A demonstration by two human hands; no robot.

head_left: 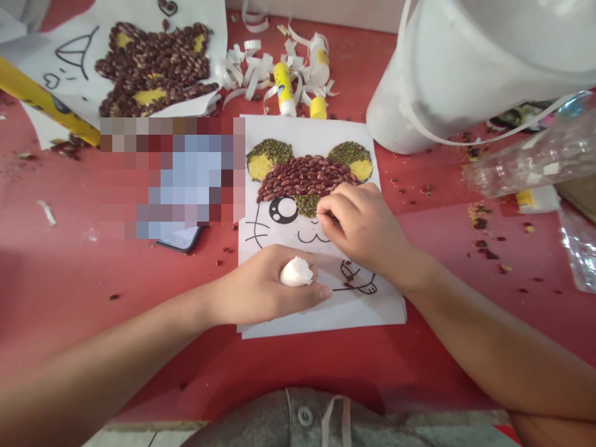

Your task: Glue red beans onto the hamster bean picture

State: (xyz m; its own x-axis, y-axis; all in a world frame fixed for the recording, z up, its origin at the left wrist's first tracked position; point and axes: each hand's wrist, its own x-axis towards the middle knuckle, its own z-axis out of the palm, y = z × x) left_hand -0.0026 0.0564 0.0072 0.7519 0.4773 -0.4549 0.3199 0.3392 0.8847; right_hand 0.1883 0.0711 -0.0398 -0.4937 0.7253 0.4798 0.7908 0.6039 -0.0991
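**Left hand** [261, 285]: curled closed around a white lump [296, 272], lying across the lower left of the paper sheet.

**Right hand** [361, 233]: fingers [333, 208] pinched together at green mung beans [310, 205]; anything held is hidden.

**Paper sheet** [302, 130]: centre of frame, with a drawn animal face topped by red-brown beans [302, 177]; both hands cover its lower part.

**Around:** above the sheet, glue sticks [284, 90] among paper curls [244, 71]; upper left, a finished bean picture [153, 68]; upper right, a white bucket [447, 74]; right, a clear plastic bottle [526, 152] on its side; left, a phone [179, 239] beneath a pixelated patch [172, 174]. All rest on a red table [69, 261], with scattered bean bits.
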